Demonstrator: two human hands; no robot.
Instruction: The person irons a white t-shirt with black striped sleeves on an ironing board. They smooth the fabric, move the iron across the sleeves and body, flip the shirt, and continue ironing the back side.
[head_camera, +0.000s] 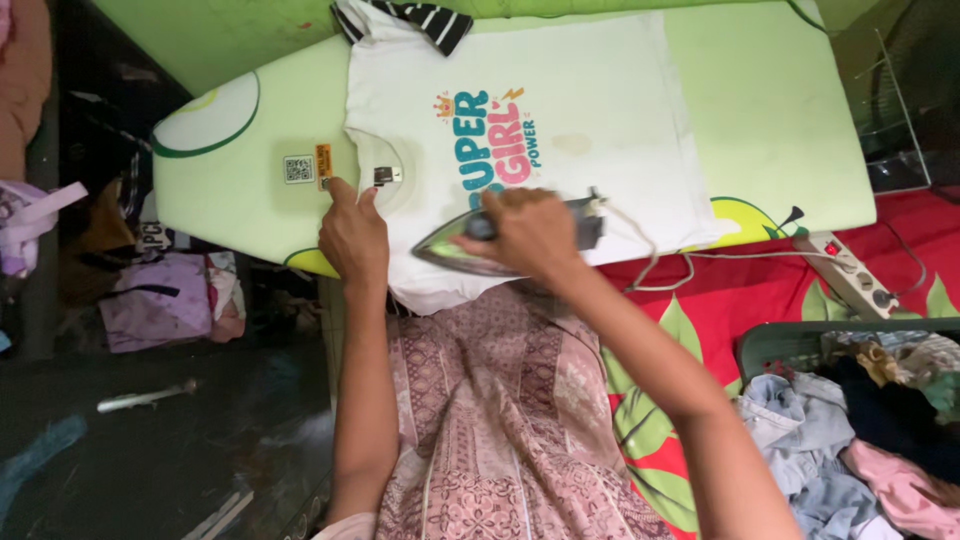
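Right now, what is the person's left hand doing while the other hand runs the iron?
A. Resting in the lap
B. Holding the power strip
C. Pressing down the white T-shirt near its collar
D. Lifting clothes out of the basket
C: the left hand lies flat on the white T-shirt beside its collar on the green ironing board, while the right hand grips the iron.

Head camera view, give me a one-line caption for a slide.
Right hand presses an iron on a white T-shirt; left hand steadies its collar.
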